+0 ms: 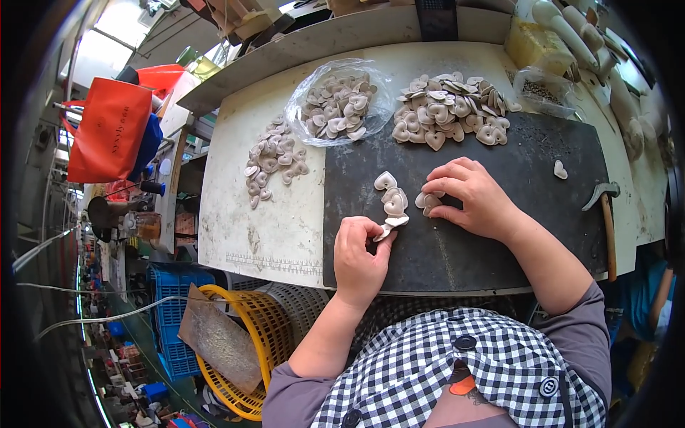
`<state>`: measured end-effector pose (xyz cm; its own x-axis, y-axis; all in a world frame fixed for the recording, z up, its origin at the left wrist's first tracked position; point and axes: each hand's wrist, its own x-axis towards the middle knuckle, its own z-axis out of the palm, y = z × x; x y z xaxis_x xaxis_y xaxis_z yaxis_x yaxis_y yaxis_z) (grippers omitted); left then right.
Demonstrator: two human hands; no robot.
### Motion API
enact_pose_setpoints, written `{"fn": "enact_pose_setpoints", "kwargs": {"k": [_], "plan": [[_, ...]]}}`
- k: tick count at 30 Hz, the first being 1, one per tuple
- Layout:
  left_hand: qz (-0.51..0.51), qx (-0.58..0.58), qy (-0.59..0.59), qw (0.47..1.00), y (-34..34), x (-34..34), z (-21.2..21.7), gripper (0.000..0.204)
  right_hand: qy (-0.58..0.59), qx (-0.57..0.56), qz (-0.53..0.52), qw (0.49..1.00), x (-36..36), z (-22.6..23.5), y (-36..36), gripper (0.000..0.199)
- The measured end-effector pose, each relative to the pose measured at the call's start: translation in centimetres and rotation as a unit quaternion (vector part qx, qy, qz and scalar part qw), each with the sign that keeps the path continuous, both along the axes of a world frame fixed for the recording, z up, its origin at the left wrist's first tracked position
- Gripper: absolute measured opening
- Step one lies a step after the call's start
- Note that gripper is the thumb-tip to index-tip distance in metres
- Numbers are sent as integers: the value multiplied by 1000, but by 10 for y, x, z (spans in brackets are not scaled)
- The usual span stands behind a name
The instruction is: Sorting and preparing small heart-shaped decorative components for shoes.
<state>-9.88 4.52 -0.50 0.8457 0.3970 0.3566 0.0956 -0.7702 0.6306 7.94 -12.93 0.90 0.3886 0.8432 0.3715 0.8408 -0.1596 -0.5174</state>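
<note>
Over the black mat point(485, 260), the left hand point(360, 260) pinches a grey heart-shaped piece point(386, 231); the right hand point(474, 196) is closed on further hearts point(427, 202). The work seems partway, a big heap point(457, 107) remaining (which hearts are finished, I cannot tell). Dark lettering marks the red bag point(100, 146); a ruler point(275, 262) edges the bench point(228, 214).

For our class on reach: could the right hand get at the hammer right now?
Probably yes: nothing covers the hammer, though the right hand is busy with heart-shaped pieces.

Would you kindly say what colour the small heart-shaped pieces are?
The heart-shaped pieces are greyish beige, best in the head view.
</note>
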Motion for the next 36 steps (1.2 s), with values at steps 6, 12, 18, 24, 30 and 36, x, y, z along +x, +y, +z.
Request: {"fn": "enact_pose_setpoints", "kwargs": {"k": [6, 12, 18, 24, 30, 36], "plan": [[-30, -384, -76, 920, 5, -7, 3, 29, 39, -6, -8, 999, 2, 6, -3, 31], [-31, -424, 47, 904, 14, -4, 21, 44, 56, -18, -9, 998, 4, 6, -6, 31], [2, -206, 84, 975, 8, -1, 18, 54, 59, -21, -23, 998, 8, 9, -10, 32], [-5, -158, 87, 984, 8, 2, 21, 63, 56, -8, -32, 998, 8, 9, -13, 40], [-90, 20, 138, 986, 12, 15, 31, 74, 78, -5, -34, 996, 7, 12, -12, 42], [-129, -5, 85, 988, 23, 15, 14, 57, 75, -10, -29, 997, 8, 10, -14, 40]]}}
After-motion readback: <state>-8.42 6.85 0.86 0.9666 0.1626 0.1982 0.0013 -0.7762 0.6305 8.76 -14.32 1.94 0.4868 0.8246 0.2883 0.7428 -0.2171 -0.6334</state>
